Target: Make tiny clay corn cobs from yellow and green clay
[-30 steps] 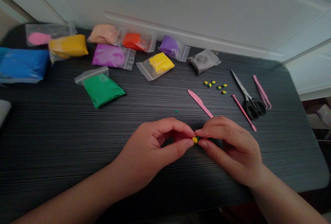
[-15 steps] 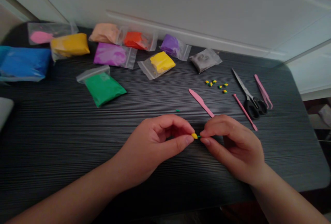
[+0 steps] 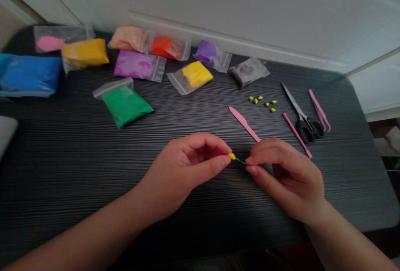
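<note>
Between thumb and forefinger, my left hand (image 3: pixel 195 166) pinches a small yellow clay piece (image 3: pixel 231 156). A thin strand of green clay (image 3: pixel 240 161) stretches from it to the fingertips of my right hand (image 3: pixel 286 175), which are closed on its other end. Just beyond my left hand lies a tiny green clay bit (image 3: pixel 215 132). A pink plastic knife (image 3: pixel 243 123) rests on the table, its near end by my right knuckles. Farther back sit several small yellow-and-green clay pieces (image 3: pixel 267 104).
On the dark table (image 3: pixel 93 162), scissors (image 3: pixel 301 116), a pink stick tool (image 3: pixel 296 134) and pink tweezers (image 3: pixel 318 110) lie to the right. Bags of clay line the back, a green bag (image 3: pixel 125 104) nearer, a blue bag (image 3: pixel 29 76) far left. A white panel (image 3: pixel 250 12) rises behind.
My hands have drawn slightly apart, and the green strand between them is longer and thinner. The yellow piece has moved a little up and left with my left hand.
</note>
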Demonstrator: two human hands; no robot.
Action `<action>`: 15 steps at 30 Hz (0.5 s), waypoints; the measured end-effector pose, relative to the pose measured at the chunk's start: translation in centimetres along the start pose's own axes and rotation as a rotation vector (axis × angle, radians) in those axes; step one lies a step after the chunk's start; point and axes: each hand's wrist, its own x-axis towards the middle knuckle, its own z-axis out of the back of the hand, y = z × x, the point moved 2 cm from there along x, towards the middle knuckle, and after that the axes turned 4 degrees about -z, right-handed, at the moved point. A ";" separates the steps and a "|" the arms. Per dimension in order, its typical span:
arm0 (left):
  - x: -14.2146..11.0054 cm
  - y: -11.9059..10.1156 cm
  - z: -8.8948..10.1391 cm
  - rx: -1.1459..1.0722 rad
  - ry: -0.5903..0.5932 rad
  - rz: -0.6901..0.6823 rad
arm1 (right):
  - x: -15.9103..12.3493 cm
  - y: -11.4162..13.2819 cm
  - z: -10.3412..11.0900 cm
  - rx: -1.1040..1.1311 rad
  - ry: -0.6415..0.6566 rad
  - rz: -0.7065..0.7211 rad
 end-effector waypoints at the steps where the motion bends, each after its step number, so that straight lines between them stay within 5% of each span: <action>1: 0.0 0.0 0.0 -0.005 -0.007 -0.002 | 0.0 0.0 0.0 -0.001 -0.002 -0.001; 8: 0.2 0.3 0.3 -0.051 -0.032 -0.002 | 0.0 -0.1 0.1 -0.081 -0.030 -0.014; 15: 0.0 0.4 0.1 -0.121 0.029 -0.024 | 0.7 -2.0 -1.0 -0.571 0.134 -0.060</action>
